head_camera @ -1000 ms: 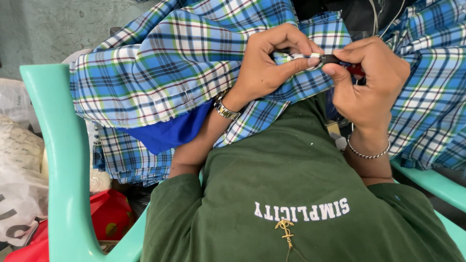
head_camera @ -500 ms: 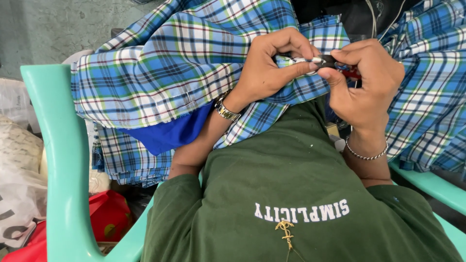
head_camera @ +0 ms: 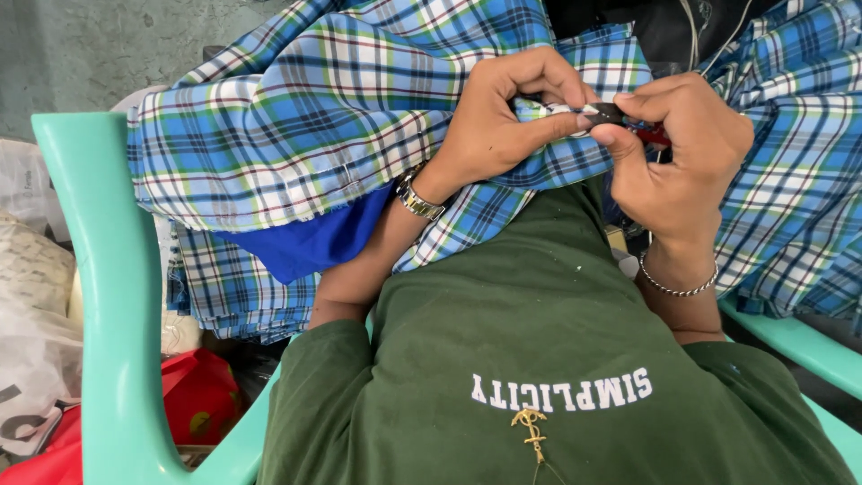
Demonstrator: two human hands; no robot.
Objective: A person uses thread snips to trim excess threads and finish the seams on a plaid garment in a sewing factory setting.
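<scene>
A blue plaid cloth (head_camera: 332,108) with white, green and dark stripes lies over my lap and spreads to both sides. My left hand (head_camera: 503,117) pinches a fold of it near the top middle; a metal watch sits on that wrist. My right hand (head_camera: 682,162) is closed on a small dark tool with a red part (head_camera: 628,121), whose tip meets the fold at my left fingers. A thin bracelet circles the right wrist. A plain blue lining (head_camera: 314,242) peeks out under the plaid.
I sit in a mint-green plastic chair (head_camera: 108,296), its arm at the left and another at lower right. White and red plastic bags (head_camera: 54,368) lie on the floor at left. Grey concrete floor shows top left.
Both hands stay at the same fold; my fingers have shifted slightly around the small tool. The cloth has barely moved.
</scene>
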